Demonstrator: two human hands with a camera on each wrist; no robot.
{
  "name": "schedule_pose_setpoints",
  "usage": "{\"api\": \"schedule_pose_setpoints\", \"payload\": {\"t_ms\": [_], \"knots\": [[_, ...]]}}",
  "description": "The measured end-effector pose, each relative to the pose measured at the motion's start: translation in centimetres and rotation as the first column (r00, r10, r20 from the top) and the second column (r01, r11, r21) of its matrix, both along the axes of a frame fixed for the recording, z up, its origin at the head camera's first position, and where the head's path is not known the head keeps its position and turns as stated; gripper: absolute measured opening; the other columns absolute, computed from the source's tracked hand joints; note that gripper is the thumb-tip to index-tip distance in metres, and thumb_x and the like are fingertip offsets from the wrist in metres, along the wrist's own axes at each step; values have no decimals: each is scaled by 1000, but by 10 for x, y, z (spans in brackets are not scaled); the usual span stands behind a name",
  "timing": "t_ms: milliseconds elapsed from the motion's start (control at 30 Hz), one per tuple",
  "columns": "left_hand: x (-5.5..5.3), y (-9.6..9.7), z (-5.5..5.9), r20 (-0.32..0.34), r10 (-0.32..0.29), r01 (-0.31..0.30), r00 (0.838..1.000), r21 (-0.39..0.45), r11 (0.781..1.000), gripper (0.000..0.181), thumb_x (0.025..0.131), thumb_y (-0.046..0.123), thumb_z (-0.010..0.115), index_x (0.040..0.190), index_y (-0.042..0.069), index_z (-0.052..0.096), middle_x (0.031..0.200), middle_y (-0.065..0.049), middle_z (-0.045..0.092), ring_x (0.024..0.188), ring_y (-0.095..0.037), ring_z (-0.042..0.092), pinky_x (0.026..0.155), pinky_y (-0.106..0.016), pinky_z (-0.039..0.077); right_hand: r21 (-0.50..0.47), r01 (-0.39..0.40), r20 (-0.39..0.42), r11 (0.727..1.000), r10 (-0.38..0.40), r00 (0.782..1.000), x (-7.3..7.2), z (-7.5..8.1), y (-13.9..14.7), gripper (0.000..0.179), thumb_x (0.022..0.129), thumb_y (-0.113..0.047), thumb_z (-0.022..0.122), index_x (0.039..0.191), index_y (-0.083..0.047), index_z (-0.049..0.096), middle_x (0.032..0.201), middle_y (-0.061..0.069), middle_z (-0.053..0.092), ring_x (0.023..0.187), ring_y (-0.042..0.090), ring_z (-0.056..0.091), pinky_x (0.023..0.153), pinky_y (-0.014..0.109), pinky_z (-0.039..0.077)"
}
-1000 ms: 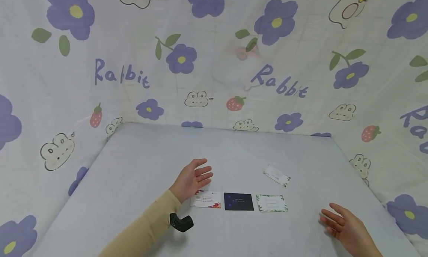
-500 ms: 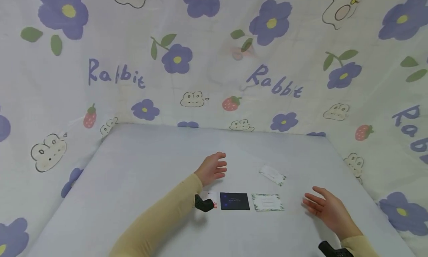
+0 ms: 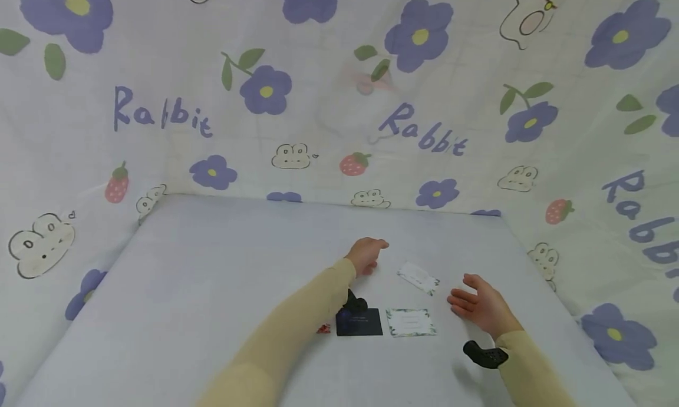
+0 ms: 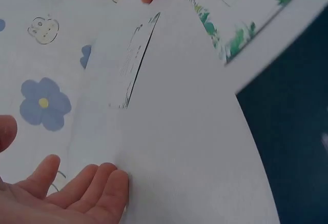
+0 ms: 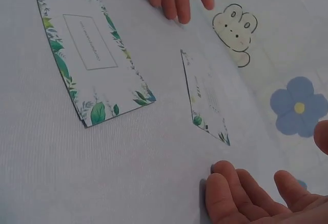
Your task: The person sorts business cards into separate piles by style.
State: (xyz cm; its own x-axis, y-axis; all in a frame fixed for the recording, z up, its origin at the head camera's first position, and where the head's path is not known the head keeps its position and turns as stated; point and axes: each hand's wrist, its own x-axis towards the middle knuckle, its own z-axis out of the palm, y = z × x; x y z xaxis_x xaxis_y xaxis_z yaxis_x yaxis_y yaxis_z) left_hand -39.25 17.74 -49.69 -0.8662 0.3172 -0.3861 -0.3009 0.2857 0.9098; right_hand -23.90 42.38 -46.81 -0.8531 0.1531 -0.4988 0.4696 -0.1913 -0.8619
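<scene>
In the head view a white business card with leafy ends lies askew on the table. My left hand is just left of it, fingers relaxed and holding nothing. To the card's right is my right hand, fingers loosely bent and apart from it. Both wrist views show bare table between the hands and this card. Nearer to me a row holds a leaf-bordered card, a dark blue card and a white card with red flowers, mostly hidden by my left sleeve.
The cards lie on a white-covered table. A white curtain printed with flowers and rabbits rises behind the table and along its sides. On each wrist sits a black device. The leaf-bordered card shows a slightly thick edge, like a small stack.
My left hand has moved right and away from me, from above the red-flowered card to beside the askew card. My right hand has moved left and forward toward that card. The cards stay put.
</scene>
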Motion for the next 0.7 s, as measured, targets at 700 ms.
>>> {"api": "schedule_pose_setpoints", "payload": {"t_ms": [700], "knots": [[24,50,13,24,-82,81,996,25,996,63,96,44,63,146,7,50,139,-11,59,117,-28,61,83,-34,59,-38,81,15,996,-80,997,-17,-5,-25,78,107,-42,43,165,-8,4,152,19,38,104,16,66,95,27,58]]}}
